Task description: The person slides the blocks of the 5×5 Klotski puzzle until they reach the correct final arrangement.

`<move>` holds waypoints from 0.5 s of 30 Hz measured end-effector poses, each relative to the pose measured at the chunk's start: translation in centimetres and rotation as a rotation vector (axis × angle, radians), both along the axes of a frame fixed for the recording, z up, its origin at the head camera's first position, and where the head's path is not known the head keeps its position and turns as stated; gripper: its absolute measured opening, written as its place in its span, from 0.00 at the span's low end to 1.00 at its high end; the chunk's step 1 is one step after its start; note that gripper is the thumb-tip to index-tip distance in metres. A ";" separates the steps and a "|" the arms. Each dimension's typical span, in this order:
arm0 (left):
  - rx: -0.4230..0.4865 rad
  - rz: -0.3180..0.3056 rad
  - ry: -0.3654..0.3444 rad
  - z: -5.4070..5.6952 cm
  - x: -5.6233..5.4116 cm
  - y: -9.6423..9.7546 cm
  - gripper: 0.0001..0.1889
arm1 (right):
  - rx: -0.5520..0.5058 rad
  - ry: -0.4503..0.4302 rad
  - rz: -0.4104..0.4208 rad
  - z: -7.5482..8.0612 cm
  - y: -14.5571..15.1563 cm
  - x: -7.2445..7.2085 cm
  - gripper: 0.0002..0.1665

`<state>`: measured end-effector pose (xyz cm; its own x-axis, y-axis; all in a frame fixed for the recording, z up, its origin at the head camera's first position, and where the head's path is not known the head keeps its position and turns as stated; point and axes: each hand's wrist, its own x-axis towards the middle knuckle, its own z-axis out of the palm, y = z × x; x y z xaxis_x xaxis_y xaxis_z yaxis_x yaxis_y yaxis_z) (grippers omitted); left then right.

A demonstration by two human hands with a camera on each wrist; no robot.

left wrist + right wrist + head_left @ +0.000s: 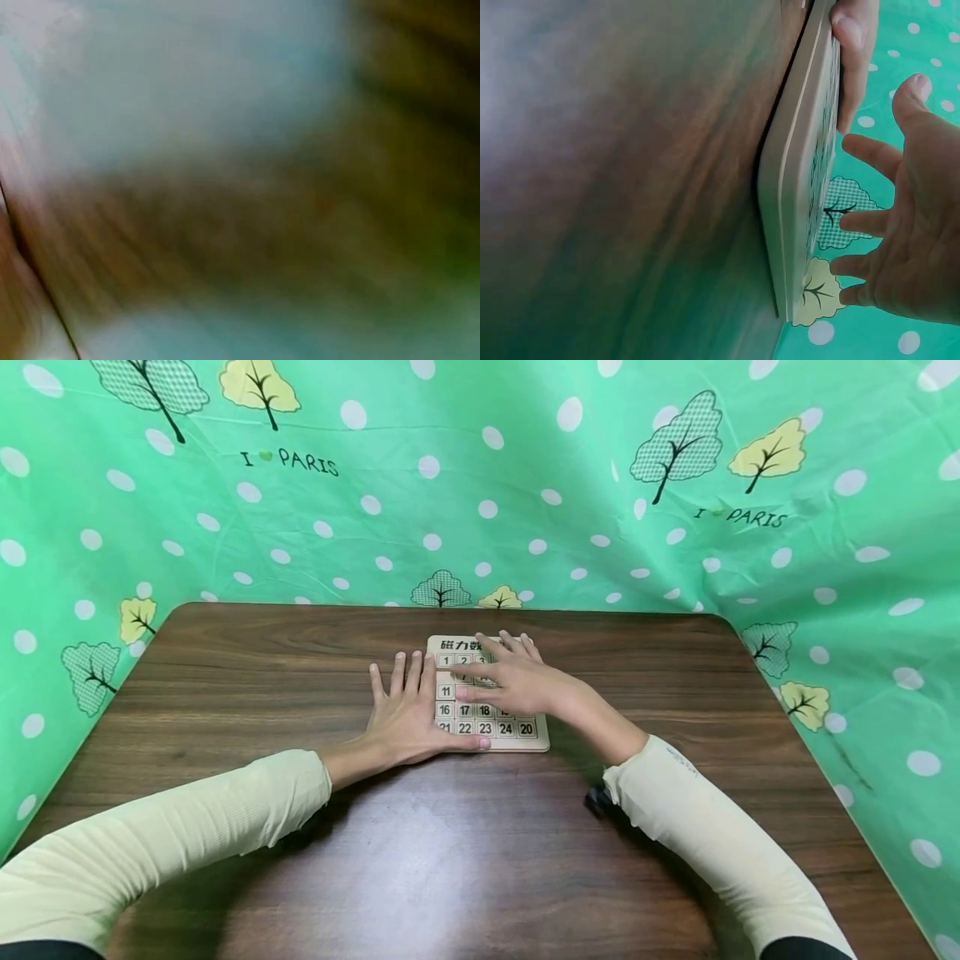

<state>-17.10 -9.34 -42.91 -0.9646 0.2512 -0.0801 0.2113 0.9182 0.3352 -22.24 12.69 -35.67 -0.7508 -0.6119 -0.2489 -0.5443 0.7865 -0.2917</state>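
A pale sliding number puzzle (475,729) lies flat on the brown table. Black numerals mark its square tiles, and Chinese characters run along its top edge. Along its left side rests my left hand (405,718), fingers straight and spread, the thumb lying across the bottom row. My right hand (517,681) is over the puzzle's upper right, hiding many middle and right tiles. In the right wrist view the right hand (930,217) has its fingers spread slightly above the tiles, and the puzzle's thick side (791,187) shows. The left wrist view is too blurred to read.
The dark wood-grain table (420,860) has rounded far corners. Behind and beside it hangs a green cloth (480,460) with white dots and printed trees. Something small and black (597,800) sits under the right sleeve's cuff.
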 end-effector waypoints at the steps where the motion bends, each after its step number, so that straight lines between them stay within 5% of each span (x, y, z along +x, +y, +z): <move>1: 0.000 0.002 -0.002 0.0 0.0 0.0 0.87 | 0.012 -0.002 -0.004 0.0 -0.1 -0.2 0.38; 8: 0.002 -0.002 -0.009 0.2 0.0 0.0 0.86 | 0.073 -0.024 -0.031 -0.1 -1.3 -1.1 0.40; 15: 0.009 -0.009 -0.027 0.4 0.1 -0.1 0.85 | 0.104 -0.039 0.003 1.0 -2.0 -0.5 0.38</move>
<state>-17.04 -9.43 -42.49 -0.9597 0.2611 -0.1036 0.2108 0.9131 0.3491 -22.78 10.66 -34.66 -0.7373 -0.5836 -0.3403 -0.5368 0.8119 -0.2295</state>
